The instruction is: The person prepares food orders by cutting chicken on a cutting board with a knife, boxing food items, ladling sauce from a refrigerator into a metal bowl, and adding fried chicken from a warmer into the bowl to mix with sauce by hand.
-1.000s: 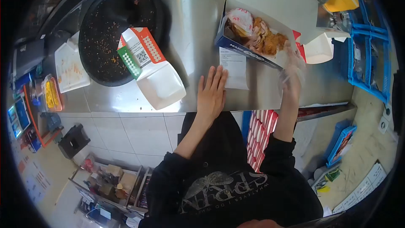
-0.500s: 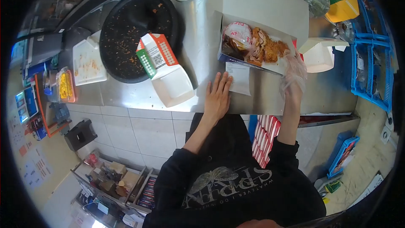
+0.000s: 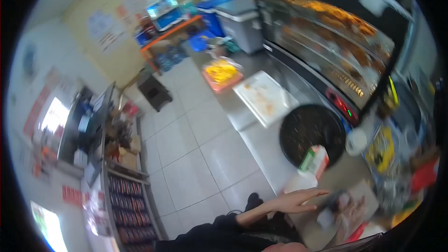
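"So, what has changed since half a second ago?"

"The view has swung left: a glass display cabinet [image 3: 326, 32] and tiled floor [image 3: 186, 163] now fill much of it, and the open food box [image 3: 368, 198] sits blurred at lower right, on the metal counter [image 3: 261, 142]."

"And the hands?"

"The left hand [image 3: 295, 201] is free, nothing in its grasp — fingers nearly straight, pointing right. Earlier it lay flat beside the paper slip [image 3: 325, 218]; now it appears apart from it. The right hand was gloved at the box before; blur hides it now, so I cannot tell what it grips."

"Which way does the box point?"

"Its long axis seems to slant from upper left to lower right — roughly level before. Just beyond the left hand, a printed carton [image 3: 320, 162] overlaps the round black pan [image 3: 310, 128], its printed end pointing to the upper right."
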